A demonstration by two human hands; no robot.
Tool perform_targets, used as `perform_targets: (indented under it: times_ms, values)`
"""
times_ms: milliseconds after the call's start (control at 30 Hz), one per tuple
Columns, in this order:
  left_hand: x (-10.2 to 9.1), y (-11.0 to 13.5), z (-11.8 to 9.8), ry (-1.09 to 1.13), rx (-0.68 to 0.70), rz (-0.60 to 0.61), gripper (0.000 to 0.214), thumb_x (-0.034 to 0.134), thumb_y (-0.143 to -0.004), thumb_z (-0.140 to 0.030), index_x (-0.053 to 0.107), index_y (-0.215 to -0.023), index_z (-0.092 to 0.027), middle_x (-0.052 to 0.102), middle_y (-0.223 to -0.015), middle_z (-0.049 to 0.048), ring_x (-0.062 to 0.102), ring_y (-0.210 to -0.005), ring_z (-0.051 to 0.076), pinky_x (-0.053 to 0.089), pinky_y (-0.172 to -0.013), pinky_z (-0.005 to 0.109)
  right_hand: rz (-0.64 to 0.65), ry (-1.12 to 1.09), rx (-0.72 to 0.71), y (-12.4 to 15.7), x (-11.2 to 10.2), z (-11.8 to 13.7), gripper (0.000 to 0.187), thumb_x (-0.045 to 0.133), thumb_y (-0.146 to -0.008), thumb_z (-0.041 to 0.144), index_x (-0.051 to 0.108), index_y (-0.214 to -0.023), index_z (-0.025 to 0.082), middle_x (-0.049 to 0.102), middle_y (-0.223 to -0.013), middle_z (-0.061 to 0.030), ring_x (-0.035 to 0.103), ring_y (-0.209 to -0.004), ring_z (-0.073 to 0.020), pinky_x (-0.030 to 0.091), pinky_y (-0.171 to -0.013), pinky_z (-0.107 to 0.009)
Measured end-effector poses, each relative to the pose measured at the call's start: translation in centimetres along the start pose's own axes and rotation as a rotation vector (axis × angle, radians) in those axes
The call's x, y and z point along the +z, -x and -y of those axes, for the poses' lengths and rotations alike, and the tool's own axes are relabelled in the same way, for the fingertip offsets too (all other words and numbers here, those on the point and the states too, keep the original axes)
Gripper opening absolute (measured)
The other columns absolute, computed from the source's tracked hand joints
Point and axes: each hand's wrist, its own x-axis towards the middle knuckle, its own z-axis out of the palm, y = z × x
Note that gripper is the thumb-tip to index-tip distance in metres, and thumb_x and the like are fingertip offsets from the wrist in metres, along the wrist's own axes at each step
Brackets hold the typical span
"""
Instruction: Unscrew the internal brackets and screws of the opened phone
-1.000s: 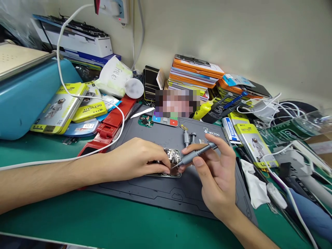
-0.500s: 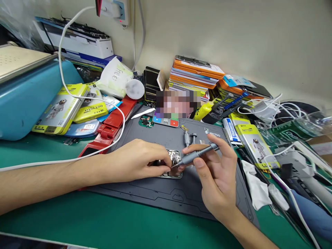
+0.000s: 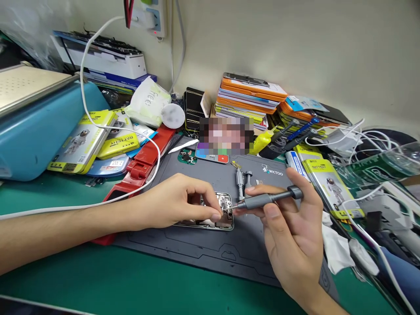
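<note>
An opened phone (image 3: 227, 222) with its inner parts bare lies on the dark grey work mat (image 3: 203, 251), partly covered by my left hand (image 3: 183, 199). Thumb and forefinger of that hand are pinched together over the phone, right at the screwdriver's tip; whatever sits between them is too small to see. My right hand (image 3: 292, 236) grips a grey precision screwdriver (image 3: 262, 201), held nearly level with its shaft pointing left to the left fingertips. The forefinger rests at its end cap. Behind it, two more grey screwdrivers (image 3: 240, 181) are on the mat.
A red clamp-like tool (image 3: 151, 155) and a white cable (image 3: 157, 162) lie left. Yellow battery boxes (image 3: 331, 186) and a green bottle (image 3: 370, 168) are on the right. Stacked orange boxes (image 3: 249, 89) stand at the wall. A small circuit board (image 3: 187, 157) lies on the mat.
My right hand has moved right with the screwdriver, which now lies more level. The pinched left fingers have moved slightly right over the phone. The whole view has shifted a little.
</note>
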Motion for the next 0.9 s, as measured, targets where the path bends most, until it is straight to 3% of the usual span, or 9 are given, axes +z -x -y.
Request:
perform_targets:
  times_ms: [333, 900]
  values:
    - [0.09, -0.02, 0.14, 0.086, -0.027, -0.016, 0.018, 0.081, -0.095, -0.037, 0.08, -0.097, -0.019, 0.069, -0.073, -0.0039, 0.055, -0.061, 0.008, 0.042, -0.054, 0.018, -0.005, -0.058, 0.05, 0.04, -0.26, 0.16, 0.044, 0.058, -0.111, 0.02, 0.054, -0.151, 0.038, 0.078, -0.115, -0.0048, 0.078, -0.107, -0.0186, 0.075, -0.085, -0.033]
    - [0.04, -0.09, 0.34, 0.044, 0.002, -0.022, 0.02, 0.079, -0.096, -0.04, 0.082, -0.101, -0.02, 0.079, -0.089, 0.0019, 0.059, -0.067, 0.012, 0.042, -0.055, 0.02, 0.009, -0.051, 0.07, -0.17, -0.13, -0.06, 0.043, 0.057, -0.111, 0.019, 0.054, -0.151, 0.038, 0.078, -0.116, -0.0042, 0.078, -0.112, -0.0173, 0.073, -0.088, -0.031]
